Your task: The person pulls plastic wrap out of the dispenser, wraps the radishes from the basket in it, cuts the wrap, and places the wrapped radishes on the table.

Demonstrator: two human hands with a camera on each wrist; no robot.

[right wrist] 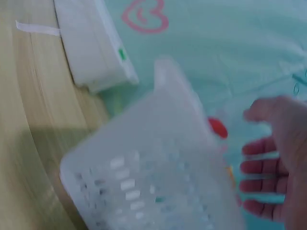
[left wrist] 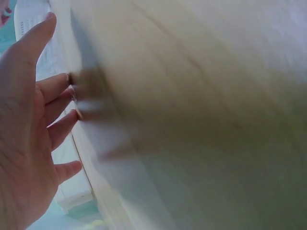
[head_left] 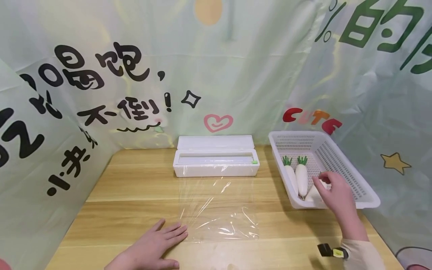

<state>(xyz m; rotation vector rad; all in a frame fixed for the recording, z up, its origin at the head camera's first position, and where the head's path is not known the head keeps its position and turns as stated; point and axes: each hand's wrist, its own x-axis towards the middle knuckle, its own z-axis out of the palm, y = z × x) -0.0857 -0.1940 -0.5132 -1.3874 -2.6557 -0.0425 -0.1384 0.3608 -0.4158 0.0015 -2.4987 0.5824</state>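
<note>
A sheet of clear plastic film [head_left: 219, 213] lies on the table, drawn out from a white wrap dispenser box [head_left: 216, 170] with its lid raised. My left hand [head_left: 156, 242] rests by the film's lower left corner, fingers spread. Seen in the left wrist view, its fingertips [left wrist: 74, 114] are at the table surface. My right hand [head_left: 335, 193] hovers over the near end of a white basket [head_left: 366, 198], fingers bent loosely with nothing between them. Inside the basket are white radishes [head_left: 301, 180] with green tops. One radish [head_left: 314, 194] is partly hidden behind that hand.
The wooden table [head_left: 135, 187] meets a printed cloth backdrop [head_left: 236, 75] behind and at both sides. A small green piece [head_left: 254, 162] sits at the right end of the dispenser. The basket's perforated wall [right wrist: 129, 182] fills the lower right wrist view.
</note>
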